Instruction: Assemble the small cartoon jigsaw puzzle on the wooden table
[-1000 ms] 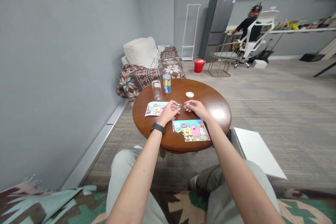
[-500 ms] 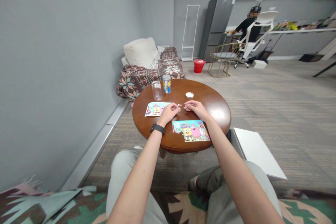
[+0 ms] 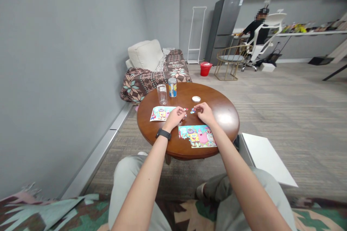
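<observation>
A round brown wooden table [image 3: 225, 115] stands in front of me. My left hand [image 3: 176, 114], with a black watch on its wrist, rests curled on the table next to a cartoon picture card [image 3: 159, 113]. My right hand [image 3: 204, 110] is curled too, its fingertips pinched at a few small loose puzzle pieces [image 3: 189, 110] lying between the two hands. A nearly whole cartoon puzzle [image 3: 197, 135] lies just in front of my hands, near the table's front edge. What each hand grips is too small to name.
A clear glass [image 3: 162, 94], a small printed tin [image 3: 172, 86] and a white lid [image 3: 196, 98] stand at the table's far side. A white box [image 3: 267, 157] lies on the floor at right. A sofa [image 3: 154, 68] lines the wall; a person sits far off.
My right hand has shifted slightly right and back from the loose pieces, which now show between the hands. My left hand stays curled in place. The view dropped a little.
</observation>
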### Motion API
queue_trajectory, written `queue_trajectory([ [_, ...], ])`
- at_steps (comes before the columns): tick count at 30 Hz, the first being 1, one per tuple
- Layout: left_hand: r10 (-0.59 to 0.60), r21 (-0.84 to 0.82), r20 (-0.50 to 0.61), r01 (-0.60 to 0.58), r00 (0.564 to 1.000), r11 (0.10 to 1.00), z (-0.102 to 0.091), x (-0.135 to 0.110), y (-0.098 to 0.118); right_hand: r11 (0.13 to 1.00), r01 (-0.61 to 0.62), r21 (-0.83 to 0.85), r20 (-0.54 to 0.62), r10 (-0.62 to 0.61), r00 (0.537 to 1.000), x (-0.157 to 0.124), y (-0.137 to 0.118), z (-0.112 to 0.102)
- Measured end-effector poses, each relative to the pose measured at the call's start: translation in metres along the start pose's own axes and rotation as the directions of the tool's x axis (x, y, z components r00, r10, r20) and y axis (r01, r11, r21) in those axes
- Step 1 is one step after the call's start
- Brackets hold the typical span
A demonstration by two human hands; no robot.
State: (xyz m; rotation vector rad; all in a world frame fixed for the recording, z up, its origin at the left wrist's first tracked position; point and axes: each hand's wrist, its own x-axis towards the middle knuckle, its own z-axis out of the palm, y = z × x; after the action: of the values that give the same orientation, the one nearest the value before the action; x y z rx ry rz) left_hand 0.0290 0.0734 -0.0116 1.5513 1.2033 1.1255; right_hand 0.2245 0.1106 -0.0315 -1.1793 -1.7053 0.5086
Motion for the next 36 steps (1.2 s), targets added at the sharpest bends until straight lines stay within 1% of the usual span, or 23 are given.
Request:
queue_trajectory([
  [3,0.003,0.002,0.002,-0.003,1.000,1.000,0.000,0.000,0.001,1.000,0.009,-0.026,0.104,-0.006,0.995,0.000,0.000,-0.001],
  [6,0.052,0.042,0.011,-0.052,0.999,0.998,-0.001,0.002,-0.001,0.999,-0.011,-0.046,0.171,0.019,0.985,0.001,0.001,-0.001],
  [9,0.108,0.069,0.024,-0.109,0.994,0.992,-0.002,0.004,-0.006,0.997,-0.035,-0.063,0.164,0.045,0.985,0.002,0.003,-0.001],
  [12,0.126,0.060,0.021,-0.127,0.992,0.990,-0.002,0.006,-0.010,0.997,-0.048,-0.056,0.152,0.056,0.987,0.002,0.005,0.000],
  [17,0.101,0.075,-0.036,-0.098,0.994,0.992,-0.001,0.005,-0.012,0.996,-0.081,-0.029,0.165,0.084,0.983,0.001,0.003,0.000],
  [20,0.071,0.063,-0.047,-0.068,0.996,0.996,-0.001,0.004,-0.010,0.997,-0.078,-0.029,0.158,0.082,0.984,0.001,0.002,0.000],
  [24,0.031,-0.033,-0.023,-0.032,0.999,0.999,-0.001,0.004,-0.008,0.998,-0.045,-0.036,0.179,0.050,0.983,0.001,0.001,0.000],
  [28,0.033,-0.102,0.000,-0.032,0.999,0.994,-0.001,0.005,-0.008,0.997,-0.076,-0.014,0.187,0.077,0.979,0.001,0.002,0.000],
  [32,0.040,-0.095,0.000,-0.040,0.999,0.995,-0.001,0.005,-0.008,0.997,-0.083,-0.006,0.166,0.083,0.983,0.002,0.006,0.001],
  [36,0.033,-0.050,0.022,-0.032,0.999,0.998,-0.001,0.004,-0.005,0.997,-0.072,-0.004,0.136,0.072,0.988,0.002,0.006,0.002],
])
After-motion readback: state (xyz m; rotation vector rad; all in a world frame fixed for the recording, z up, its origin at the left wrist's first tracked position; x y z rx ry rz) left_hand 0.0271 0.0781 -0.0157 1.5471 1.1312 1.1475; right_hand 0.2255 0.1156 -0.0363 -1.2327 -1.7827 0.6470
